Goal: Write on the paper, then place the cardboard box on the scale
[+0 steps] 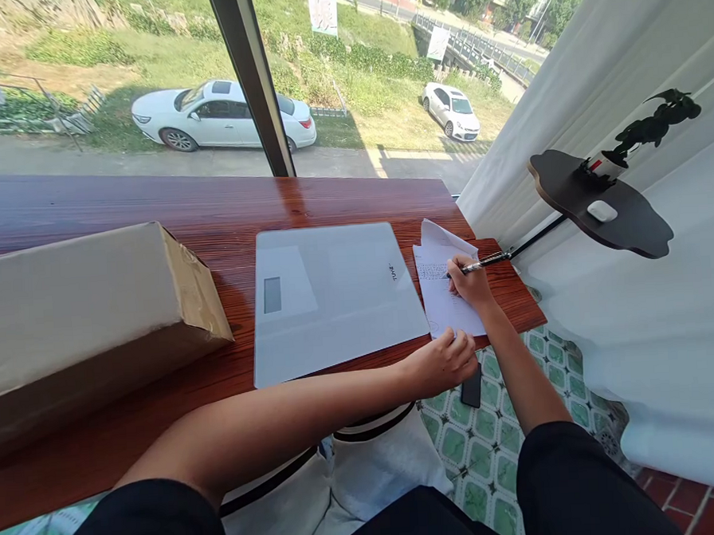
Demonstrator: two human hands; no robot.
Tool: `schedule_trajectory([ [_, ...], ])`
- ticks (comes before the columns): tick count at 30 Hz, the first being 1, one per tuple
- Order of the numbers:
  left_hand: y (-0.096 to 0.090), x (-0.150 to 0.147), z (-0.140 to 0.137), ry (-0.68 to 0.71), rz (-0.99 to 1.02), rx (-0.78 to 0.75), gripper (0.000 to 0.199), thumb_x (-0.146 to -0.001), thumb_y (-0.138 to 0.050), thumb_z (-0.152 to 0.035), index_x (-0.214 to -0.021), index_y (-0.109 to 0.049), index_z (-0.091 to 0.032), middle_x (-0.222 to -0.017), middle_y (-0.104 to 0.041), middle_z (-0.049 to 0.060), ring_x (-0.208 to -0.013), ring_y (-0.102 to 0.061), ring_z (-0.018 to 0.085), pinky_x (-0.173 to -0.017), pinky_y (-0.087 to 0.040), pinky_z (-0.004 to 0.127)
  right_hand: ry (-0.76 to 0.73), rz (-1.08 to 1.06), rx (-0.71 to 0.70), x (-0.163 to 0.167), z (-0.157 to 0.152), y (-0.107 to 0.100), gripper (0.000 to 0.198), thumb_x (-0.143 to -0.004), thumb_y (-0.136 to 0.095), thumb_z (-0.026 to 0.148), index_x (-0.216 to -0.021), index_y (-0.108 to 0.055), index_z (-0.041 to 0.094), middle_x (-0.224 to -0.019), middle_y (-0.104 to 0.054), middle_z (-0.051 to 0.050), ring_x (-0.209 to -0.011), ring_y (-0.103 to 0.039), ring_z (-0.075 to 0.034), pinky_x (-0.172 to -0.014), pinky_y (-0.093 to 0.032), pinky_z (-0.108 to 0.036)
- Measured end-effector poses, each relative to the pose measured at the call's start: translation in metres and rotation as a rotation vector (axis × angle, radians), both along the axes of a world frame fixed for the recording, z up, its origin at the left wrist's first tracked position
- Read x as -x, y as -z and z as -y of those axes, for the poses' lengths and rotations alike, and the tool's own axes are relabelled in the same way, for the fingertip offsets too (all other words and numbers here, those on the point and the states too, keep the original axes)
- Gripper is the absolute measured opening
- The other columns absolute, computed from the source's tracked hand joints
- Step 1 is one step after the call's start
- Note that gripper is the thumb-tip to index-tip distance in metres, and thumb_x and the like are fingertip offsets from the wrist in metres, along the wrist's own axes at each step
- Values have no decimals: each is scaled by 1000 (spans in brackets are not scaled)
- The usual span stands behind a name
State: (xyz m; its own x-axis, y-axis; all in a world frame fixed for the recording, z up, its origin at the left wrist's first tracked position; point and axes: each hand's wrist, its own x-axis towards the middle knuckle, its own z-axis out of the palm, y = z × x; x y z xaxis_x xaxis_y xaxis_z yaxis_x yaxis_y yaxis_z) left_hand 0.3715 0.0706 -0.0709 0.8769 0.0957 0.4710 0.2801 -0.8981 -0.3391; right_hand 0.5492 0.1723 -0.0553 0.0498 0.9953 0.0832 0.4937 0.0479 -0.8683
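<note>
My right hand [470, 281] grips a black pen [481, 264] with its tip on a white sheet of paper [441, 295] that carries some writing near its top. The sheet lies at the right end of a red-brown wooden counter [150, 210]. My left hand [442, 361] rests on the sheet's near edge at the counter's front, with its fingers curled and pressing the paper down. A white glass scale [331, 297] with a small display lies flat just left of the paper.
A long brown cardboard box [78, 314] lies on the counter's left part. A dark phone [472, 387] shows below the counter edge. A dark wall shelf [605, 206] with a small plant and a white object hangs at the right. A window is behind the counter.
</note>
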Motion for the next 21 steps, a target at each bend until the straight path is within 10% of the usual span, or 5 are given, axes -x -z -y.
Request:
schedule_trajectory([
  [9,1,0,0,-1,-8,6,29,-98,-42,-21,-115,-65,-15,-124,-68,14,-109,-64,25,-86,-45,40,21,-7,-10,0,0,1,34,-91,-51,42,-65,-46,21,-44,-50,4,-35,-43,-9,-39,-35,-21],
  [13,2,-1,0,3,-9,13,29,-97,-45,-22,-116,-66,-15,-125,-67,15,-109,-63,26,-88,-45,41,214,-2,-228,-3,-1,-4,41,-93,-50,56,-73,-52,20,-48,-50,4,-42,-48,-11,-48,-40,-24],
  [21,0,0,0,-12,-4,-1,28,-97,-45,-23,-116,-65,-16,-125,-68,15,-107,-64,25,-86,-45,39,477,175,-465,-18,-6,-4,36,-85,-69,45,-106,-72,16,-99,-75,-9,-85,-72,-18,-75,-56,-27],
])
